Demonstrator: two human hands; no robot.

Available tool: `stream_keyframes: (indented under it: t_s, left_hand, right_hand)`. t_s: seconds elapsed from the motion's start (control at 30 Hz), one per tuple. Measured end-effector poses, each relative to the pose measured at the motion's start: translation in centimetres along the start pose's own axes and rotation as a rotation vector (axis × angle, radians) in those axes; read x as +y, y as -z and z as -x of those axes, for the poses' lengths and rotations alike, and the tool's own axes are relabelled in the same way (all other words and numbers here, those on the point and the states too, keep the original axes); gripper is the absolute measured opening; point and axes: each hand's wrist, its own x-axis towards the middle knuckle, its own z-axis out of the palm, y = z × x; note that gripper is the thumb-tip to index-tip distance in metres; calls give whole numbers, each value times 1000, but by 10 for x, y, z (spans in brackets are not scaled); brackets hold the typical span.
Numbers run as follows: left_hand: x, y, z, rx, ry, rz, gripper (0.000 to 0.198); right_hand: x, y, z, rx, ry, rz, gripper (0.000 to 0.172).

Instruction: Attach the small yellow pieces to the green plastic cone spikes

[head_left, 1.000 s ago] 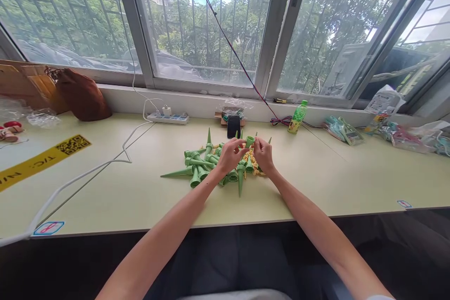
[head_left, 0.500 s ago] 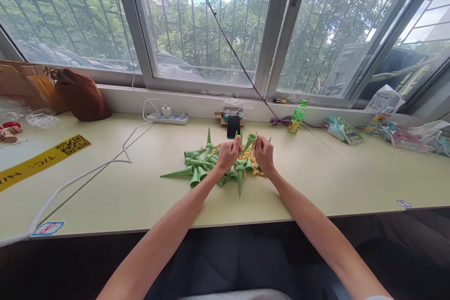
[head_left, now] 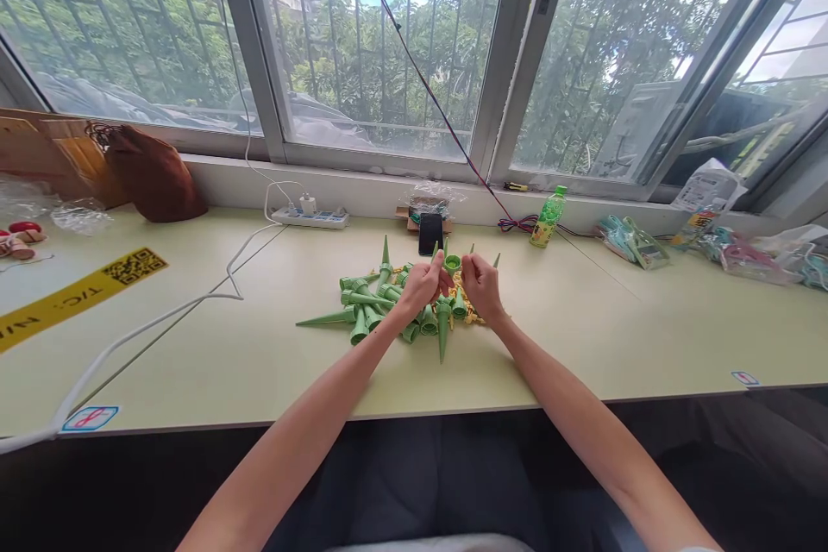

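Pale green table [head_left: 614,336] abuts low white wall [head_left: 375,197]; grey-framed windows [head_left: 388,86] above admit daylight; dark bars [head_left: 408,17] and green trees [head_left: 601,60] stand outside

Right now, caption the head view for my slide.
Left hand and right hand over green cones and yellow pieces on a table.

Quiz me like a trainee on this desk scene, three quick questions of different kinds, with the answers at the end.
1. Which stands to the right of the phone?
A. Brown bag
B. Bottle
C. Mug
2. True or false: the power strip lies left of the phone.
3. What colour is the cone between the left hand and right hand?

Key: 1. B; 2. True; 3. Green
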Motion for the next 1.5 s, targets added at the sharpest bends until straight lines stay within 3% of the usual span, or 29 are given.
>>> stream_keyframes:
  t_s: [0.47, 1.5]
  left_hand:
    - [-5, 0, -1, -81, 17, 54, 73]
    - [1, 1, 5, -53, -47, -36, 58]
  right_hand:
    - [0, 1, 0, 1, -2, -21, 44]
    - [6, 3, -4, -35, -69, -146, 39]
